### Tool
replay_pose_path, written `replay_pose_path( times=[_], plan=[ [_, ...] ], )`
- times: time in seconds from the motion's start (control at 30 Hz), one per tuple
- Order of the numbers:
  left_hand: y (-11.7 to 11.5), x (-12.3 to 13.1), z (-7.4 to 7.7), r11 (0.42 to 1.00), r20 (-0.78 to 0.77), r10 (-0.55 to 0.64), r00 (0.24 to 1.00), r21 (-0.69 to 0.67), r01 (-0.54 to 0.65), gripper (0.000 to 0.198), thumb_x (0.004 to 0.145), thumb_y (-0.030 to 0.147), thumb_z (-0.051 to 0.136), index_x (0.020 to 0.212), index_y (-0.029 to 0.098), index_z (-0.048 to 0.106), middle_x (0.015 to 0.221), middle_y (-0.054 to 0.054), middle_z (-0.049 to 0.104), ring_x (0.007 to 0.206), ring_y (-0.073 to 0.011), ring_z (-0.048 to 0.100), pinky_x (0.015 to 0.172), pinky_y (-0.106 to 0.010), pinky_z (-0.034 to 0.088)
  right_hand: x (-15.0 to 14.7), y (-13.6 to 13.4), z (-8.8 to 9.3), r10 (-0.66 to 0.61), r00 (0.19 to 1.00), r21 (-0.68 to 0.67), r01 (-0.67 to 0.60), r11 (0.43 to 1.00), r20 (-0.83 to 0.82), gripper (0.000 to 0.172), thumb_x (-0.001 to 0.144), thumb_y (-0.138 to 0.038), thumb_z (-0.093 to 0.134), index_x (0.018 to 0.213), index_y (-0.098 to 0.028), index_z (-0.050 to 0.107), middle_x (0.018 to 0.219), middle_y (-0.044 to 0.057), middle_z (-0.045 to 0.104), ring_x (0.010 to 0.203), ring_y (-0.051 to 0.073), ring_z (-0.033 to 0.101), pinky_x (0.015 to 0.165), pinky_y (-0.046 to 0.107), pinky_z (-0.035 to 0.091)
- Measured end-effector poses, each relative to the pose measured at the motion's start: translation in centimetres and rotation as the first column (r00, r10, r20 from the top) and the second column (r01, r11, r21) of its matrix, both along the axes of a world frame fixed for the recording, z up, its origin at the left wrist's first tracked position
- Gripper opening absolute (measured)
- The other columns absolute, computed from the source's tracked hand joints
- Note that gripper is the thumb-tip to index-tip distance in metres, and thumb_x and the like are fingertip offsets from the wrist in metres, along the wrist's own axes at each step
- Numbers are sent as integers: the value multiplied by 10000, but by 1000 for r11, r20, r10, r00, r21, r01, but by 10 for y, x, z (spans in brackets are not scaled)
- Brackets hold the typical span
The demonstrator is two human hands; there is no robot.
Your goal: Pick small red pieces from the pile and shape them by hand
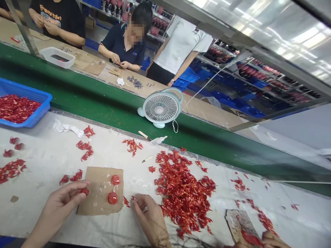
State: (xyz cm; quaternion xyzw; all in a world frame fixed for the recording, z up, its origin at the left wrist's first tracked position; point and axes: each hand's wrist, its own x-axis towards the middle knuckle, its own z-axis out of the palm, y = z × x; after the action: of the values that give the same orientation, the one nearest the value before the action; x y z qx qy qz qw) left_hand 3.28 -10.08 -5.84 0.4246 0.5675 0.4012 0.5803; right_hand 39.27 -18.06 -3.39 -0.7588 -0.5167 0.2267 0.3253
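My left hand (pixel 63 203) pinches a small glossy red piece (pixel 84 191) between thumb and fingers, over the left edge of a square of brown cardboard (pixel 94 175). On the cardboard stand two round, shiny red cap-like pieces (pixel 112 198), one behind the other. My right hand (pixel 150 215) is just right of the cardboard, its thumb and forefinger closed on a tiny red pointed piece (pixel 133 198), mostly hidden by the fingertips. Another such piece (pixel 126 202) lies beside those fingertips. Close to the right hand spreads a large heap of red pointed pieces (pixel 183 189).
A blue basket (pixel 38 115) of red pieces stands at left. Beyond the table runs a green belt (pixel 108 100) with a fan (pixel 161 108) on it. A brush (pixel 144 135) and a small bottle (pixel 158 140) lie nearby. A co-worker's hand (pixel 274 239) works at lower right; other people are opposite.
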Motion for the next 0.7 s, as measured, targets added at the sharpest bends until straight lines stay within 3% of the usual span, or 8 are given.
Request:
replay_pose_path(
  times=[0.1,0.27,0.4,0.5,0.6,0.7],
  plan=[
    [-5,3,-7,999,11,-25,1000,44,25,307,903,763,1005,1061,503,968,1501,-92,956,1496,-437,866,1235,-719,712,1,-1,0,45,999,-25,-45,999,-16,206,969,-489,852,861,-336,938,770,17,841,641,307,786,666,415,611],
    [-12,8,-10,998,10,-46,999,53,45,254,925,765,993,1014,528,982,1255,-84,987,1349,-417,920,1238,-734,719,3,5,3,71,997,-33,-72,997,-26,245,985,-472,812,846,-321,945,757,33,854,642,305,785,674,410,618],
    [-18,13,2,996,21,-80,997,27,79,286,978,763,945,1163,551,995,1469,-85,957,1540,-442,840,1352,-753,642,6,10,7,48,998,-25,-48,999,-31,210,954,-432,824,823,-301,923,761,21,816,636,273,743,663,382,579],
    [-23,17,10,997,-11,-73,997,-35,73,347,994,762,924,1283,578,977,1538,-52,939,1586,-436,810,1419,-720,580,0,6,4,-19,981,-34,12,999,-193,265,966,-509,856,815,-296,900,716,-4,743,625,239,665,620,347,538],
    [-27,19,12,992,62,-56,996,-111,63,509,963,809,949,1388,530,964,1285,-68,975,1336,-405,910,1282,-660,697,-15,0,-1,-77,871,-120,20,993,-486,451,980,-702,885,838,-274,863,650,-32,669,542,180,538,527,297,495],
    [-28,20,11,982,261,-54,964,-160,98,551,948,758,1034,1376,419,955,1109,-78,929,1076,-341,904,993,-529,794,-31,-1,-1,-111,753,-186,-15,983,-648,581,952,-829,920,864,-259,847,667,-23,688,531,158,528,491,272,505]
  ],
)
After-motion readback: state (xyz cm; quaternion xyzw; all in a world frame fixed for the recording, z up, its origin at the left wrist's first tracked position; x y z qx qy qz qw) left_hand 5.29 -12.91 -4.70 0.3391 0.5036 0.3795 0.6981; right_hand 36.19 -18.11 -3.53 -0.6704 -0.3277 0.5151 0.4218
